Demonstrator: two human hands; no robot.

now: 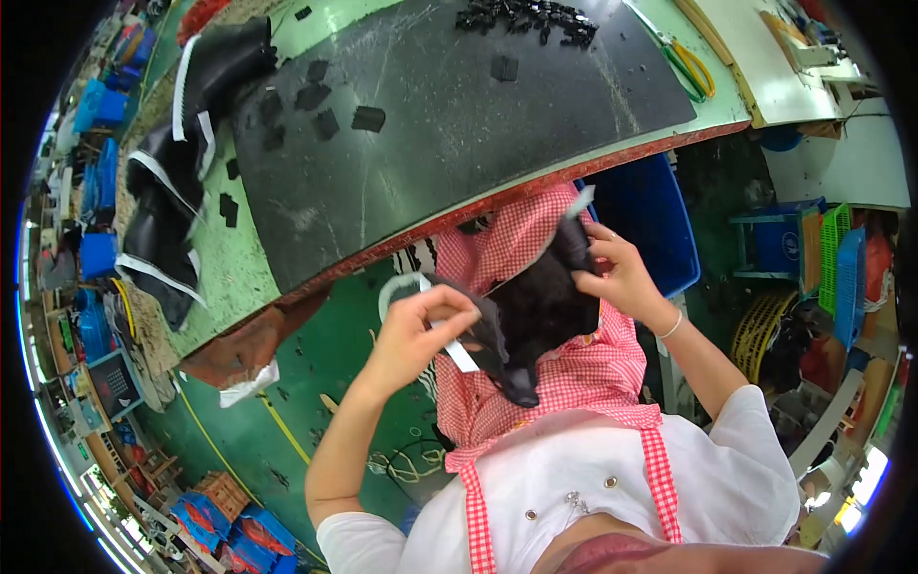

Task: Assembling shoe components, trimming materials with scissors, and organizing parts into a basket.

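Your right hand [620, 273] gripped the black boot [540, 316], its thumb and fingers closed on the boot's right edge. Your left hand [421, 330] was over the boot's left part, fingers bent and drawn in toward the thumb; I could not tell whether they pinched anything. So the boot lay between your two sets of fingers, above your checked apron [607, 378], its dark inside showing. A white strip [461, 357] hung just below your left fingertips, and a pale tab [580, 201] stuck up just beyond your right fingers.

Past both hands was the table [215, 306], with a black mat [411, 182] on it. Beyond your left fingers, black scraps [368, 119] lay scattered on that mat, and farther to their left were more boots [164, 234] with white strips. Scissors [690, 72] lay well beyond your right fingers, while a blue bin [681, 239] was nearer, just to their right
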